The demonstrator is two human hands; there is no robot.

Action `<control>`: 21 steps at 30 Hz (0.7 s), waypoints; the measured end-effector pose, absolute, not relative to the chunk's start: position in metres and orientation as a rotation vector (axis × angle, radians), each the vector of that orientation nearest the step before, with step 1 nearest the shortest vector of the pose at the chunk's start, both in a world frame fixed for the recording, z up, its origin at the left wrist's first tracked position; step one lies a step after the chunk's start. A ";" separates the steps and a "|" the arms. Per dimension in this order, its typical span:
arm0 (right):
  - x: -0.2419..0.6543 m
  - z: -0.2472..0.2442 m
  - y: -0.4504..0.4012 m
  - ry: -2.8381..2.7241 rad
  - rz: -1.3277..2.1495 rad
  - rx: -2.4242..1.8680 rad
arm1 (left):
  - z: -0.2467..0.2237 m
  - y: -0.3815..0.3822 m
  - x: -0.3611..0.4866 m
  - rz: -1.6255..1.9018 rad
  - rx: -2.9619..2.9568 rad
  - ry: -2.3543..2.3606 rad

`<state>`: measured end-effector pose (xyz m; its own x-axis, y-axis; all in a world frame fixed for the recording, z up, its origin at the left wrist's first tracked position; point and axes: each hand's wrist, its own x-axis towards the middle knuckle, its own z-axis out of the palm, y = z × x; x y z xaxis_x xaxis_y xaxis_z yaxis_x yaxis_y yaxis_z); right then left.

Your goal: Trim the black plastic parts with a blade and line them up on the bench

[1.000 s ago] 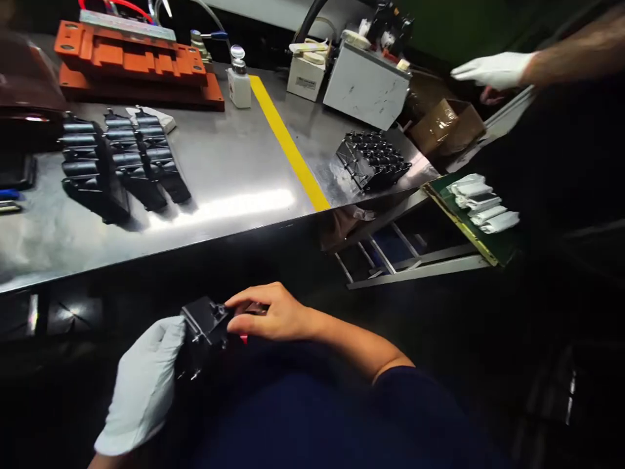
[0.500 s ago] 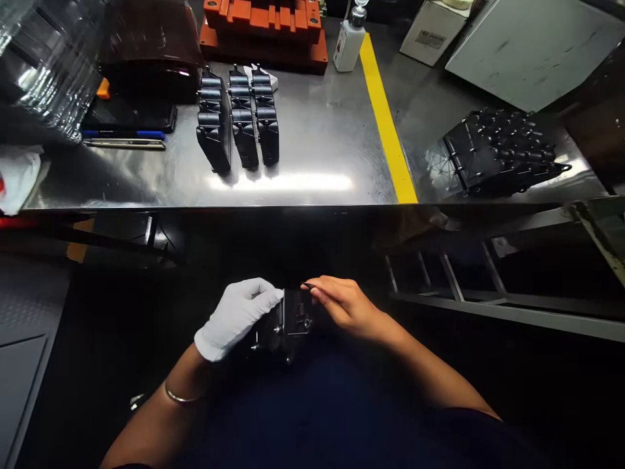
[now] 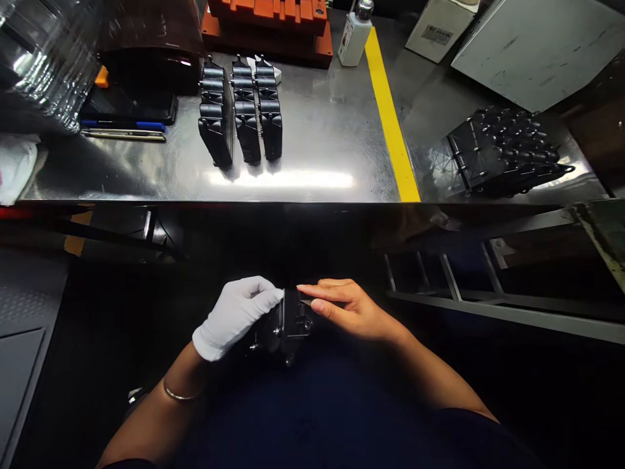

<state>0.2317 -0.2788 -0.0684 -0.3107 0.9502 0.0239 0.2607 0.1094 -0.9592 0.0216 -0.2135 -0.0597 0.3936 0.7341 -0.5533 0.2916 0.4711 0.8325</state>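
So the steel table (image 3: 317, 150) fills the top half of the frame, with a yellow stripe (image 3: 390, 117) running down it right of centre. A grey box (image 3: 537, 52) sits in the upper right corner, an orange fixture (image 3: 268, 26) at top centre, and a dark brown cover (image 3: 151, 39) left of that. Right of the stripe there's a black tray of parts (image 3: 502, 153); left of it, three black pieces (image 3: 241, 111) stand side by side in a row. A white bottle (image 3: 354, 36) is just beside the stripe's top end, and a pen (image 3: 122, 127) lies at the left, near a white cloth (image 3: 17, 166) on the edge. Down at lower centre, below the table edge, the person holds a small black part (image 3: 290, 322) over their lap: the gloved left hand (image 3: 237, 316) is wrapped around its left side, gripping it, while the bare right hand (image 3: 346, 309) has its fingers stretched flat along the part's top right edge, touching rather than clamping.
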 end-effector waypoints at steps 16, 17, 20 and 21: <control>0.231 -0.068 -0.277 -1.570 1.324 -1.197 | -0.061 -0.216 0.021 0.379 1.094 1.185; 0.231 -0.069 -0.277 -1.558 1.335 -1.198 | -0.062 -0.216 0.021 0.381 1.095 1.180; 0.230 -0.070 -0.277 -1.538 1.358 -1.198 | -0.063 -0.217 0.020 0.379 1.102 1.167; 0.230 -0.070 -0.276 -1.536 1.364 -1.198 | -0.064 -0.217 0.020 0.378 1.108 1.166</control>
<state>0.2298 -0.2764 -0.0697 -0.2852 0.9571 -0.0509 0.1643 -0.0035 -0.9864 0.0197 -0.2169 -0.0638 0.4045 0.7397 -0.5378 0.2838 0.4575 0.8427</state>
